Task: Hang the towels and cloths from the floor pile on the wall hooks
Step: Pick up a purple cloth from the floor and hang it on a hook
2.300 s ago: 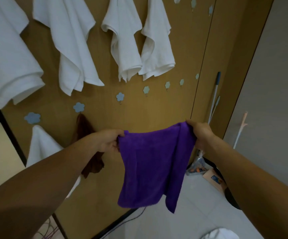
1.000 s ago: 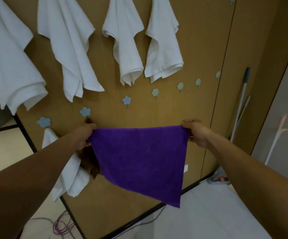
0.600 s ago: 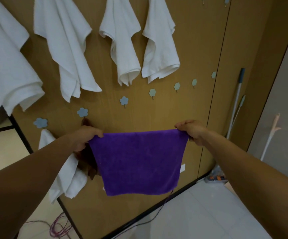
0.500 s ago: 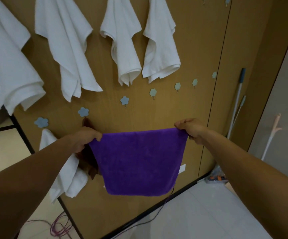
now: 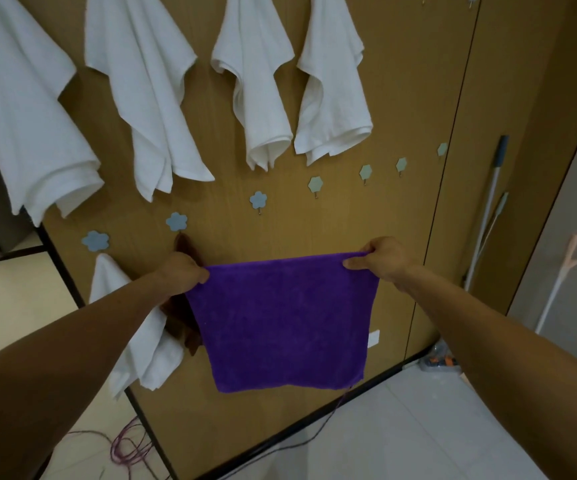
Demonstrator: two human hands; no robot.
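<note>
Progress check: I'd guess this is well past halfway. Four white towels (image 5: 256, 81) already hang along the top row of the wall (image 5: 418, 98), up at 12 o'clock. Lower down, at about 9 o'clock from the purple cloth (image 5: 280, 323), a small white towel (image 5: 141, 348) and a brown cloth (image 5: 183, 317) are on hooks too.

The purple cloth is up in the air in front of the wall, spread flat. The left hand (image 5: 183, 271) grips its top left corner and the right hand (image 5: 380, 259) pinches the top right, fingers curled on the hem. It's not on a hook yet.

The nearest free hook is the blue flower hook (image 5: 258, 200), at roughly 12 o'clock above the cloth. Four more empty hooks (image 5: 366, 171) trail off toward 2 o'clock, so there's plenty of room. The floor pile isn't in view, so I can't tell how many pieces are left after this one.
</note>
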